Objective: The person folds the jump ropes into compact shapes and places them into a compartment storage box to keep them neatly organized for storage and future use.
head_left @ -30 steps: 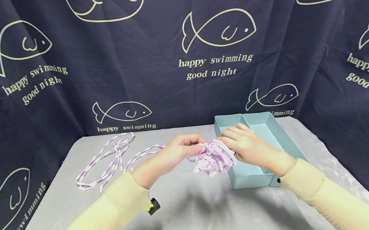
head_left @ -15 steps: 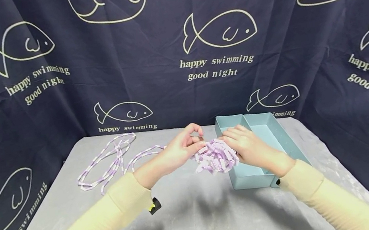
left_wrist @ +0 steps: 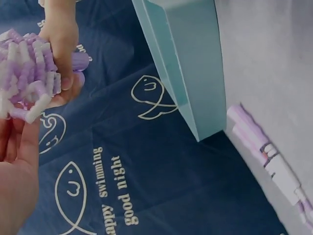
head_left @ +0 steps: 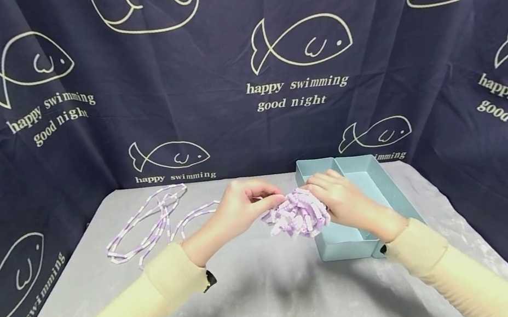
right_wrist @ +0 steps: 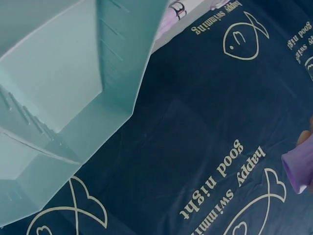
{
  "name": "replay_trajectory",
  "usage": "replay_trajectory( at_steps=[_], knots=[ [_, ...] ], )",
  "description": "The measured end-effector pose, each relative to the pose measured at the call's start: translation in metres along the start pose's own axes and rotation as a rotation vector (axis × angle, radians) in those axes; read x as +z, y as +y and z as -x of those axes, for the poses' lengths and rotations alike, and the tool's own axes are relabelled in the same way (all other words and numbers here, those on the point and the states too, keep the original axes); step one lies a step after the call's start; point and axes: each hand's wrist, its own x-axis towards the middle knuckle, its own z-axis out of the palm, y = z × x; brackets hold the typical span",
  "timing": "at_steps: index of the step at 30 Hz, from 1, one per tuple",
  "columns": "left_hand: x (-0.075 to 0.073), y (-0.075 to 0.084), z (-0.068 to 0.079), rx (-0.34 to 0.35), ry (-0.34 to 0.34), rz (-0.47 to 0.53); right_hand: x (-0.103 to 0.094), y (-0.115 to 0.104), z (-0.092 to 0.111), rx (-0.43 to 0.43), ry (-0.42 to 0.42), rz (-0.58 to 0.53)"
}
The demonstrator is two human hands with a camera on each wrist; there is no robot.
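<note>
Bundle (head_left: 301, 212) of lilac and white beads is held up over the tabletop (head_left: 309, 316) between the hands. The right hand's (head_left: 343, 202) grip is clamped round it, with a lilac handle (right_wrist: 300, 166) jutting from the fingers. The left hand (head_left: 234, 211) pinches the bundle's edge, thumb and fingertips together. Near the right hand stands a divided teal tray (head_left: 348, 249); to the left lies a looped rope (head_left: 166, 220).
</note>
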Motion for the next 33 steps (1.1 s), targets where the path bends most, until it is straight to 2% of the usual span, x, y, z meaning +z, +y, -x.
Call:
replay_trajectory(
  at_steps=[6,8,13,17,20,22,25,33],
  knots=[
    [-0.002,0.004,0.0,0.161,-0.038,-0.097,-0.006,0.004,0.001,0.031,-0.032,0.014],
    [-0.003,0.005,-0.001,0.158,-0.035,-0.114,-0.007,0.004,0.001,0.03,-0.044,0.022],
    [-0.003,0.01,-0.003,0.092,-0.037,-0.176,-0.008,0.003,0.0,0.037,-0.073,0.035],
    [-0.005,0.014,-0.006,0.017,-0.138,-0.28,-0.007,0.002,-0.001,0.019,-0.084,0.042],
    [-0.007,0.015,-0.009,-0.043,-0.225,-0.303,-0.006,0.002,-0.002,-0.005,-0.082,0.055],
    [-0.007,0.014,-0.011,-0.057,-0.262,-0.32,-0.005,0.002,-0.001,-0.011,-0.088,0.063],
    [-0.006,0.012,-0.013,-0.044,-0.289,-0.347,-0.004,0.002,0.0,-0.013,-0.106,0.072],
    [-0.004,-0.001,-0.012,0.085,-0.328,-0.385,-0.004,0.002,0.003,-0.012,-0.197,0.097]
  ],
)
